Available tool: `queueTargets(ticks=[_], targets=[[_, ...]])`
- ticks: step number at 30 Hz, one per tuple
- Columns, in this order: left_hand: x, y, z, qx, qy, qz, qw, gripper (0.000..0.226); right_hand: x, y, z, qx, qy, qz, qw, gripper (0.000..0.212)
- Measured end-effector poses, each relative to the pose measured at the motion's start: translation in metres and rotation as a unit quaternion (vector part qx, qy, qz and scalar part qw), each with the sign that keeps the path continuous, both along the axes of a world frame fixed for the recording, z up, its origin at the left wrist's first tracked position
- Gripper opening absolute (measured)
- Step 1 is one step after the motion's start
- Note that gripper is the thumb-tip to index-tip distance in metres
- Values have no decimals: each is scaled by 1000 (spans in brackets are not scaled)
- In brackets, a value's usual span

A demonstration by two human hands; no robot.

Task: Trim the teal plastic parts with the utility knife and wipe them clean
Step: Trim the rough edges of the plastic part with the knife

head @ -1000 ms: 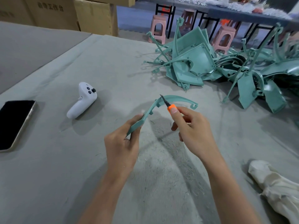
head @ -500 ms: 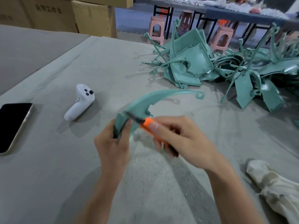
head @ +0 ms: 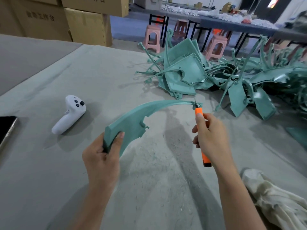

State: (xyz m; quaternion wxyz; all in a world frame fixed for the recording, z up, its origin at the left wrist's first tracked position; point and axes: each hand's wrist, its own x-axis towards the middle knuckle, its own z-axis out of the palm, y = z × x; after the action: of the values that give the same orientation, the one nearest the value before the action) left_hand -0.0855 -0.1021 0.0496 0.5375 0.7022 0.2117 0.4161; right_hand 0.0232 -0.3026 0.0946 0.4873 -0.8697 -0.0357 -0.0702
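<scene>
**Knife tip at the thin end of the curved part**

The left hand (head: 101,156) grips the wide near end of a curved teal part (head: 132,120), thumb curled over its face. The right hand (head: 211,138) wraps round the orange utility knife (head: 198,112), whose blade meets the part's thin tip just beyond the fingers. A pile of teal parts (head: 182,75) lies well beyond the right hand. A white cloth (head: 274,201) lies beside that forearm.

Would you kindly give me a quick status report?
Left hand grips curved teal part. Right hand holds utility knife, blade at far tip. Nothing obstructing.

Teal part (head: 132,120), knife (head: 198,112) @ tip
</scene>
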Motion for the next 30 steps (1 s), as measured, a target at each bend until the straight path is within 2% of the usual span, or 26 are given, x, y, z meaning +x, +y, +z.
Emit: queueTargets(ticks=[7, 13, 16, 19, 24, 27, 30], targets=[[-3, -4, 6, 46, -8, -25, 999, 39, -7, 16, -3, 19, 21, 47, 999, 41], [-3, -4, 4, 31, -1, -26, 999, 36, -22, 30, 5, 9, 4, 154, 988, 41], [-3, -5, 3, 29, -3, -23, 999, 30, -27, 30, 9, 57, 30, 209, 976, 37], [-3, -6, 4, 27, -13, -21, 999, 32, -24, 26, 10, 92, 10, 155, 984, 26], [-4, -5, 5, 46, -18, -16, 999, 43, -11, 14, 2, 12, -20, 26, 999, 26], [-4, -6, 4, 68, -24, -27, 997, 33, -14, 20, 2, -4, -17, 36, 999, 26], [-3, -8, 1, 74, -15, -42, 996, 21, -29, 36, 9, -11, -29, 117, 993, 29]])
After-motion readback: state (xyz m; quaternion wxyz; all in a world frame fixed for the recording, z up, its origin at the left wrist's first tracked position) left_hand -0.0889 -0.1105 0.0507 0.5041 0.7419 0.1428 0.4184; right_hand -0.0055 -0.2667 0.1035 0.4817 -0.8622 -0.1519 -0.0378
